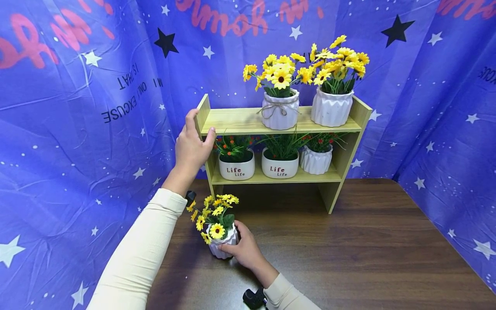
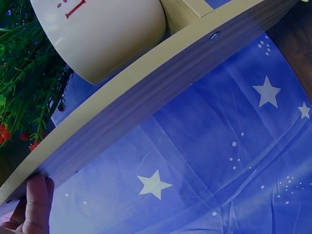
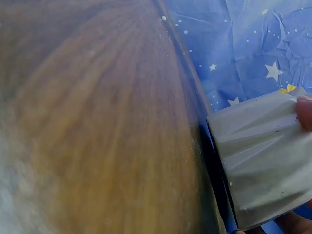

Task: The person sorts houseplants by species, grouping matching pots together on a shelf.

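Note:
My left hand [image 1: 192,146] grips the upper left side panel of a pale wooden two-tier shelf [image 1: 236,120], thumb at the front edge. In the left wrist view, its fingers [image 2: 38,202] lie against the panel's outer face. Lower down, my right hand [image 1: 248,249] holds a white ribbed flowerpot [image 1: 224,246] by its side, thumb in front. Yellow artificial sunflowers [image 1: 217,231] fill this pot and lean left. The right wrist view shows the flowerpot [image 3: 263,161] close to the tabletop; whether its base touches, I cannot tell.
On the top shelf, two white pots of yellow flowers [image 1: 280,113] [image 1: 332,107] stand toward the right. Below are two white "Life" planters [image 1: 237,168] [image 1: 280,167] and a ribbed pot [image 1: 316,160]. Blue star-printed cloth [image 1: 97,172] surrounds the brown table [image 1: 387,249].

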{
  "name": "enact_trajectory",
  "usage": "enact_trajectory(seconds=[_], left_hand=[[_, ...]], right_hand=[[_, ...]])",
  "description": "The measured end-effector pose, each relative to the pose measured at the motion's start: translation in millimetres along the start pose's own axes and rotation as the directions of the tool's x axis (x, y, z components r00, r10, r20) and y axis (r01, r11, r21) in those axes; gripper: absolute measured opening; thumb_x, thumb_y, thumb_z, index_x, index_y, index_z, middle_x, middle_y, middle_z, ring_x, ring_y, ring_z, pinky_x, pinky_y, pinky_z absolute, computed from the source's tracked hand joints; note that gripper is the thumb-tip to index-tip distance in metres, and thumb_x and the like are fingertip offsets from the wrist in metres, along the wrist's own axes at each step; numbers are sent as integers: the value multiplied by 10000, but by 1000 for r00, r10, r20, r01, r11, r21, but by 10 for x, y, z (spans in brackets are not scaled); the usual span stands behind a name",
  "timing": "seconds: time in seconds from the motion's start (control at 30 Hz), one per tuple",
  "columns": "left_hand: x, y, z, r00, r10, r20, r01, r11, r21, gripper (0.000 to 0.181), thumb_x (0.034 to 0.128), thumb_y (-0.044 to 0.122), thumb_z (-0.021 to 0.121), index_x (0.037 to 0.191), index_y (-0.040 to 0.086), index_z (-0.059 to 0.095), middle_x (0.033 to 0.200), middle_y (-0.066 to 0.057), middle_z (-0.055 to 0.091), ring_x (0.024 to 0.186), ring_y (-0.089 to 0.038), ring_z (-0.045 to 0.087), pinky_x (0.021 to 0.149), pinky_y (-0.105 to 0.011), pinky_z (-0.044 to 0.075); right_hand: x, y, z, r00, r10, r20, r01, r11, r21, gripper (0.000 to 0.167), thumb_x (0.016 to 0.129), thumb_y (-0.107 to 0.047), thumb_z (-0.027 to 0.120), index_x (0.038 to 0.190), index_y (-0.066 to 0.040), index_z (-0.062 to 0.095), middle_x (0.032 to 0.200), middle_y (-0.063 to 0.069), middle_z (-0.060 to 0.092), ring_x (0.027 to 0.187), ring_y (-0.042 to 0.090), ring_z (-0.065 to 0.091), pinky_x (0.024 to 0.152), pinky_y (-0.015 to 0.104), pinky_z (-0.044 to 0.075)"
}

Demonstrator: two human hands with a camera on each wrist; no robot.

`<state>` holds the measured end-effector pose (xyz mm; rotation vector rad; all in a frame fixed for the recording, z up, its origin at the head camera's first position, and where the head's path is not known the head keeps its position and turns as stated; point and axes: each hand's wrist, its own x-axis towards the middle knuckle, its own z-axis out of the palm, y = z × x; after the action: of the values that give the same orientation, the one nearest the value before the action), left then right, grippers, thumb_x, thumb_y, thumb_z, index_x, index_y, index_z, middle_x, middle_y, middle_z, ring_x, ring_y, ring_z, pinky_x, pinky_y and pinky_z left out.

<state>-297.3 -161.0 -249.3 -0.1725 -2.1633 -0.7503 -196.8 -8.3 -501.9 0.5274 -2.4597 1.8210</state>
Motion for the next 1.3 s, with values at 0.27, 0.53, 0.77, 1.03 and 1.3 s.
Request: enact_trajectory(seconds=[0.27,0.53,0.77,1.03,1.3], left_hand=[[-2,-5,1,1000,7,-7,-7,1000,-2,586,859,424,557,1350,240,294,1047,-218,587,826,-419,596,678,-528,438],[5,-6,11,1000,5,-8,-6,1000,-5,590,859,430,556,1352,243,291,1043,-217,590,831,-411,600,682,-519,445],[12,9,0,1000,5,-3,-5,1000,-12,595,859,430,557,1355,243,287,1059,-214,586,833,-409,599,673,-517,449],[8,9,-3,1000,1,1,-1,1000,-12,592,862,429,553,1357,247,284,1080,-204,582,837,-404,600,674,-516,451],[0,-8,6,1000,8,-14,-9,1000,-3,586,860,421,561,1350,244,292,1067,-203,585,829,-409,602,668,-518,450]], right_hand=[[-16,-21,-18,1000,-18,-20,17,999,-30,732,637,-357,824,1249,-136,486,1153,4,546,1016,170,525,859,350,417],[-53,-157,-70,1000,-9,-29,10,999,31,699,647,-256,832,1234,-90,491,1131,45,551,1001,207,533,843,351,429],[-107,-403,-186,997,1,-78,5,997,71,640,669,-139,809,1210,-11,492,1126,106,558,996,244,538,834,364,437],[-115,-464,-291,992,-13,-123,31,989,142,659,667,-102,806,1226,12,476,1151,154,532,1026,288,533,852,408,446],[-125,-585,-452,987,-35,-158,63,983,173,664,674,-91,801,1242,-12,466,1174,136,530,1060,244,526,861,359,455]])
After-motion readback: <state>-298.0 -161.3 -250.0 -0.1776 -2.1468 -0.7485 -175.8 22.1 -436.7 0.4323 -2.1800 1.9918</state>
